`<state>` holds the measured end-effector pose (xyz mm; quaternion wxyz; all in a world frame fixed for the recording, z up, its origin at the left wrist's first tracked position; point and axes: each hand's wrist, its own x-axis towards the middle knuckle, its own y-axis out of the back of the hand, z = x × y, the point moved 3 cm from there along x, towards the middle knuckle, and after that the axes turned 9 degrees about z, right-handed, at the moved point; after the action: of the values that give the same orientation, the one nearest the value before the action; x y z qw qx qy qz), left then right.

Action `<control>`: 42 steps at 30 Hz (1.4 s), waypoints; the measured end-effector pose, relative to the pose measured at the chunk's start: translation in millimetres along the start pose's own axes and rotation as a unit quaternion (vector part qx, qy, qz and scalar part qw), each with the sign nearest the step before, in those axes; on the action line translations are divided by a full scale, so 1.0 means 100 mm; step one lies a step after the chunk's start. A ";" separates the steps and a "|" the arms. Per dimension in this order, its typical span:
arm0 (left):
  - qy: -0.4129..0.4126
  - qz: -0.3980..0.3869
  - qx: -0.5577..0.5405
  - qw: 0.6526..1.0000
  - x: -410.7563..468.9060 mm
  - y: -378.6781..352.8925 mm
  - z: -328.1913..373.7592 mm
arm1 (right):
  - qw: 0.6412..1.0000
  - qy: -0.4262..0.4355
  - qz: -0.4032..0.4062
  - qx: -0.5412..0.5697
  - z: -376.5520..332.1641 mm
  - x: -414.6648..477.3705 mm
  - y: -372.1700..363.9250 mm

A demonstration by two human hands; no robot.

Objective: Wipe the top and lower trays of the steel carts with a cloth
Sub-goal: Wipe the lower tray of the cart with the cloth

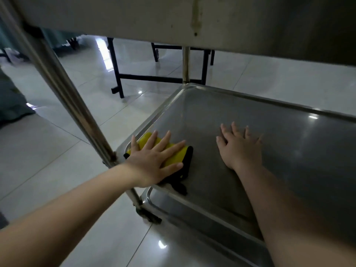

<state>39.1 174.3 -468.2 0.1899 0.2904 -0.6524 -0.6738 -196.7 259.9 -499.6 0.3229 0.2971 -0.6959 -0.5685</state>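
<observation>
The steel cart's lower tray (221,120) fills the middle and right of the head view. A folded yellow cloth with black edging (179,155) lies in the tray's near left corner. My left hand (154,158) presses flat on the cloth with straight, spread fingers. My right hand (240,145) rests flat on the bare tray surface to the right of the cloth, fingers straight and spread. The underside of the cart's top tray (173,18) runs across the top of the view.
A steel cart post (63,89) slants down at the left to the tray corner, with a caster (148,214) below it. A second post (186,64) stands at the tray's far corner. Black table legs (117,74) stand on the glossy tiled floor behind.
</observation>
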 end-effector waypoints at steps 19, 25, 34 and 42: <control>0.097 0.047 -0.030 0.994 0.10 0.00 -0.07 | 0.999 0.010 -0.024 0.023 0.74 -0.34 0.44; 0.173 0.057 -0.082 0.980 0.23 0.02 0.00 | 0.998 -0.034 -0.045 -0.022 1.16 -0.64 0.34; -0.009 0.072 -0.066 0.995 0.14 -0.05 1.78 | 0.998 -0.035 -0.047 -0.004 1.26 -0.67 0.39; 0.289 0.080 -0.095 0.949 0.28 0.05 0.39 | 0.999 -0.033 -0.040 -0.005 1.17 -0.71 0.39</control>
<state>-7.5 186.4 -467.8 0.4501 0.4008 -0.5236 -0.6022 -246.8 391.9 -485.7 0.2785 0.3041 -0.6910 -0.5937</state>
